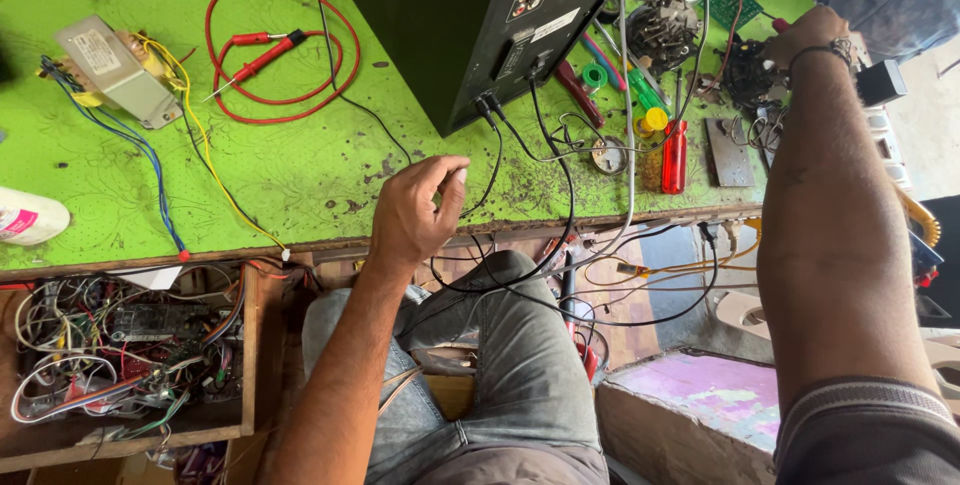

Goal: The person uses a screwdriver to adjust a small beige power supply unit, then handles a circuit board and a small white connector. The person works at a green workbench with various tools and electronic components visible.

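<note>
Landmark: the black speaker cabinet (470, 15), stood on the green bench (300, 165); every place below is reckoned from it.
Left hand (415, 210): held nearest the viewer, just in front of the cabinet's lower corner, fingers curled loosely half-closed; a thin black cable (497, 160) may be pinched between thumb and fingertips, but this cannot be told for certain.
Cable: plugged into the cabinet's rear panel, draped off the bench edge toward the lap.
Handling: judged light, limp and springy; best gripped near the plug rather than mid-length, since a pull could strain the socket.
Right hand (810, 35): stretched well to the cabinet's right, closed around a dark wired component (745, 75).
Red test leads (265, 50): coiled left of the cabinet.
Transformer (115, 70): farther left again.
</note>
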Demonstrator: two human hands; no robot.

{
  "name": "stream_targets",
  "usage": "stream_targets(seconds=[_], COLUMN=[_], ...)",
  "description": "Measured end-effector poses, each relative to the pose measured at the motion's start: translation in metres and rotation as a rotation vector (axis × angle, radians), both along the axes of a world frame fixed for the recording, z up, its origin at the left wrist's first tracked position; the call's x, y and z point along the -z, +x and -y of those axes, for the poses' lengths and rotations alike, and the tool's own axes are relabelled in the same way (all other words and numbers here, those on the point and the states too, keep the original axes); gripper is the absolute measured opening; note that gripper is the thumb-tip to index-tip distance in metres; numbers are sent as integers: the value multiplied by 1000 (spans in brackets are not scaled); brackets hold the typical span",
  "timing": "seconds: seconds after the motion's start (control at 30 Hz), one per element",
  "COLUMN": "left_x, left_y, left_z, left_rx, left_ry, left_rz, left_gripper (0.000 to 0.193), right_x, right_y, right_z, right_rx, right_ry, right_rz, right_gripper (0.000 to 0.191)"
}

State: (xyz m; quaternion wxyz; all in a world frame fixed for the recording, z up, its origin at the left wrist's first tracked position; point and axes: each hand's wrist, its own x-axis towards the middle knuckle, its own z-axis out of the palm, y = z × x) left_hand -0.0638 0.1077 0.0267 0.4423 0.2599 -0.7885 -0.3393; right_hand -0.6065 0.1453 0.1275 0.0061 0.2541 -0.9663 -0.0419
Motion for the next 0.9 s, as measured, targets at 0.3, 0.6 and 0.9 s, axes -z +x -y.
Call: stream_targets(seconds=[0.3, 0.6, 0.9], left_x=[-3, -4, 1], left_y=[1, 1, -1], left_z=[0, 0, 2], left_rx=[4, -3, 11], left_ry=[13, 11, 44], left_rz=[-13, -12, -6], left_gripper=[18, 18, 20], right_x=[-1, 2, -3], right_y=[-1, -1, -8], right_z=[-5, -3, -1], right_rx=[-29, -63, -48], right_ry=[-18, -2, -111], right_rz=[4, 5, 40], right_gripper=[38, 36, 57])
